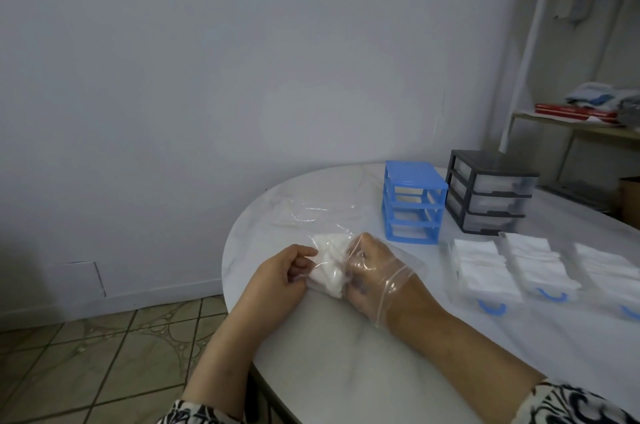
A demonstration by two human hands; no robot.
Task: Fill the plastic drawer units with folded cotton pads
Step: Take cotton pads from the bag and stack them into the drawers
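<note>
Patterned sleeves at the bottom edge, at 5 and 7 o'clock, both forearms reaching up over the near rim of the white marbled bench. Left hand bare, at about 7 o'clock from the frame's centre, thumb and curled fingers pinching the edge of a clear plastic bag. Right hand pushed inside that bag (the film wraps it to the wrist like a glove), fingers curled round a bunch of white cotton pads between the two hands. Rest of the bag lying crumpled on the bench just beyond, toward 12 o'clock.

At 3 o'clock from the hands, three clear drawers with blue handles, pulled out and lying side by side on the bench, each carrying rows of folded white pads; somewhat blurred. Further back, at 1 o'clock from the hands, a blue drawer frame standing upright with its three slots bare. Just beside it to the right, a dark grey drawer unit with three clear drawers in place; contents not readable.

Beyond the bench, a plain pale wall; tiled floor at 8 o'clock; a shelf rack at 2 o'clock bearing folded cloth and a red box.
</note>
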